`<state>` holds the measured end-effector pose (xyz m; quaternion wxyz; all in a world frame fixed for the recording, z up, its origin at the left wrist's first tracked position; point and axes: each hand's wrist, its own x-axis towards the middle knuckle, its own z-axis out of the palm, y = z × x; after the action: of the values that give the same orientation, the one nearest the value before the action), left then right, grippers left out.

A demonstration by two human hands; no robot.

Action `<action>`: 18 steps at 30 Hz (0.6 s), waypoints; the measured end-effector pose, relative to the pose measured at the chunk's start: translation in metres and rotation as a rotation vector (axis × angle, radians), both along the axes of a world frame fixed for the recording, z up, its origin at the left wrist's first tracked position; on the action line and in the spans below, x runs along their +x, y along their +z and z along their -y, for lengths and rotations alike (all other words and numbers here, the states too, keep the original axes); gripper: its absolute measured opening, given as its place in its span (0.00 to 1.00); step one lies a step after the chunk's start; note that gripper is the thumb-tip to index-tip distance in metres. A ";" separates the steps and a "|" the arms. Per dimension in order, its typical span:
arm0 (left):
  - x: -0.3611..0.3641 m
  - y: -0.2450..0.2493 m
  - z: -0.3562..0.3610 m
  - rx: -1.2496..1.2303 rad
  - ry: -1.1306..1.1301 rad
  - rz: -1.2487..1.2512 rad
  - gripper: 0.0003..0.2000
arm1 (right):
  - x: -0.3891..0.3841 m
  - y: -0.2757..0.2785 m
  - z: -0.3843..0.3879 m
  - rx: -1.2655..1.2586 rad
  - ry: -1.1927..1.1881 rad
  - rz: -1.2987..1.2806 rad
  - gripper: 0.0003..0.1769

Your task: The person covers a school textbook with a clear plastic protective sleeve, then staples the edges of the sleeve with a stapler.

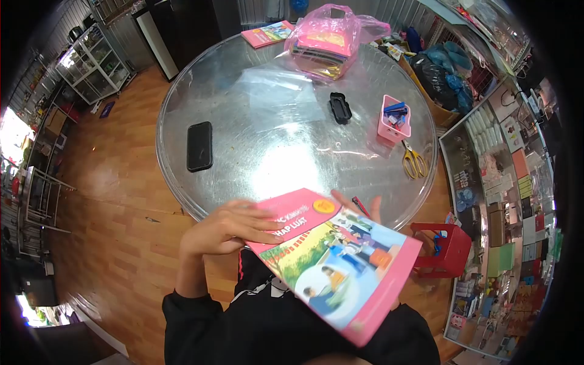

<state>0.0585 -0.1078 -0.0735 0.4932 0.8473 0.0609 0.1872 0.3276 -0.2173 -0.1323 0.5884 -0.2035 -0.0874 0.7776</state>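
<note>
A pink textbook (340,261) with illustrated people on its cover is held tilted over the near edge of the table, in front of my body. My left hand (228,225) grips its left edge, fingers laid across the cover by the title and slightly blurred. Behind the book, my right hand (374,210) supports it from the far side; only some fingers show past its upper edge, and the palm is hidden. Close to those fingers lies a slim red and black tool (360,205).
On the round metal table (231,188) are a black phone (199,146), clear plastic sheets (280,100), a black tray (340,108), a pink basket (395,126) of pens, yellow scissors (415,163), another book (267,34) and a pink bag (322,45) of books. A red stool (450,249) stands right.
</note>
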 end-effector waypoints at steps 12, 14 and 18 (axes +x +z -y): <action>0.052 -0.091 0.025 -1.372 0.605 0.714 0.27 | 0.010 0.006 -0.034 0.162 -0.103 0.494 0.46; 0.043 -0.100 0.052 -1.404 0.583 0.811 0.28 | 0.000 -0.004 -0.030 0.118 -0.005 0.592 0.39; 0.018 -0.122 0.071 -1.458 0.635 0.776 0.25 | -0.008 -0.031 -0.037 0.090 0.166 0.564 0.25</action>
<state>0.0761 -0.1789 -0.1959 0.8214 0.1417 0.2259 0.5042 0.3193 -0.1805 -0.1630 0.4839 -0.3774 -0.2979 0.7312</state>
